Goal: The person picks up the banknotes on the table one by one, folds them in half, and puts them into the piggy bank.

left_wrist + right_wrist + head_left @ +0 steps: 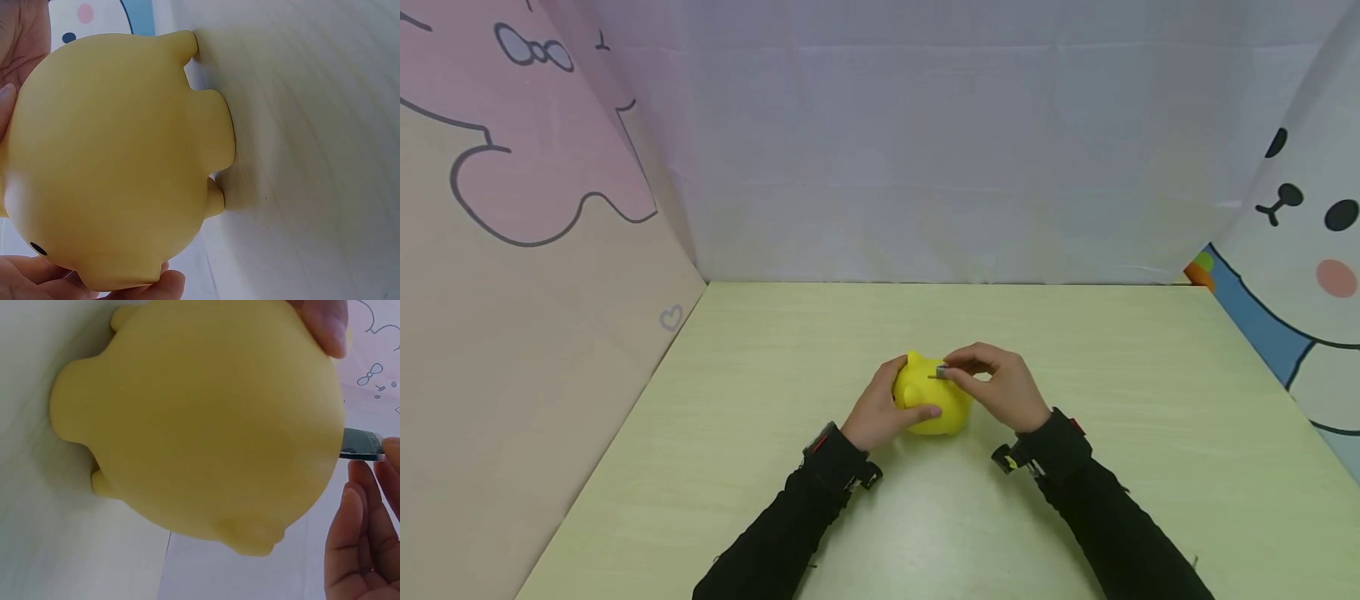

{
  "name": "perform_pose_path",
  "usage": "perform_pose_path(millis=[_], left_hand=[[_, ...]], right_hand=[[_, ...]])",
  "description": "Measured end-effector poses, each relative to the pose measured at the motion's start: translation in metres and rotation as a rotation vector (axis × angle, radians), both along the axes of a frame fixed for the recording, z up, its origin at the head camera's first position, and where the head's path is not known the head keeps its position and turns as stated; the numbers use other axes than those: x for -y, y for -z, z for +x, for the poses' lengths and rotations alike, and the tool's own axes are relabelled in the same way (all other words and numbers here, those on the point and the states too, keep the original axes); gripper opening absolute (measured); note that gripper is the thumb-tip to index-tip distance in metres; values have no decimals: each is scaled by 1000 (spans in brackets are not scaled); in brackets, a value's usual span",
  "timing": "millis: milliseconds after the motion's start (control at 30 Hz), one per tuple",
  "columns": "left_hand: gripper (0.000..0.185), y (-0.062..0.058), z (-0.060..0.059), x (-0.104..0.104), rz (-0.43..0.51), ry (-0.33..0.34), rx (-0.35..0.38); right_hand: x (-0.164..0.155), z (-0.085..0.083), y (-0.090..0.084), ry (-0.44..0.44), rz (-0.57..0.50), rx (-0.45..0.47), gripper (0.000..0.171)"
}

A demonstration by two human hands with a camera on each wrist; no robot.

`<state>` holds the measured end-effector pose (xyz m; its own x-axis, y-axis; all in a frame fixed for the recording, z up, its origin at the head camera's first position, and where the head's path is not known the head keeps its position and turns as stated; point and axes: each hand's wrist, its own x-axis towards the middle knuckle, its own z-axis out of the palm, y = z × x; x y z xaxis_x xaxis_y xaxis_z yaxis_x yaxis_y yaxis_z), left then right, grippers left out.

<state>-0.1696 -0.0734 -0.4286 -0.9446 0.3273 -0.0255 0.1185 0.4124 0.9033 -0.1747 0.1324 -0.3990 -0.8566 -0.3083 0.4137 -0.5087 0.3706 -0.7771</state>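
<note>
A yellow piggy bank (953, 415) stands on its short feet, its snout turned to the left. My left hand (877, 414) holds it round the snout end, thumb laid along the near side; in the left wrist view, fingers curl under the snout. Above the bank, my right hand (1006, 387) pinches a small dark flat piece (361, 442), like a folded banknote, between thumb and fingers. The piece's lower edge meets the top of the bank at the slot (932, 377). How deep it sits is hidden by the bank's round body (212, 425).
The pale wooden table (775, 350) stretches around the bank on all sides. A whitish cloth (880, 167) hangs behind its far edge, with printed cartoon panels to the left and right. Dark wrist straps with small cameras sit on both wrists.
</note>
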Motion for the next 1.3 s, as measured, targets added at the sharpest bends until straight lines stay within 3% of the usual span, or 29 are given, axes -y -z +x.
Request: perform_pose_path(millis=[967, 1300], left_hand=[[97, 0, 0, 1, -14, 2, -8], [96, -1, 1, 0, -14, -6, -6]], right_hand=[[7, 1, 4, 66, 176, -133, 5], [5, 2, 6, 60, 153, -137, 6]])
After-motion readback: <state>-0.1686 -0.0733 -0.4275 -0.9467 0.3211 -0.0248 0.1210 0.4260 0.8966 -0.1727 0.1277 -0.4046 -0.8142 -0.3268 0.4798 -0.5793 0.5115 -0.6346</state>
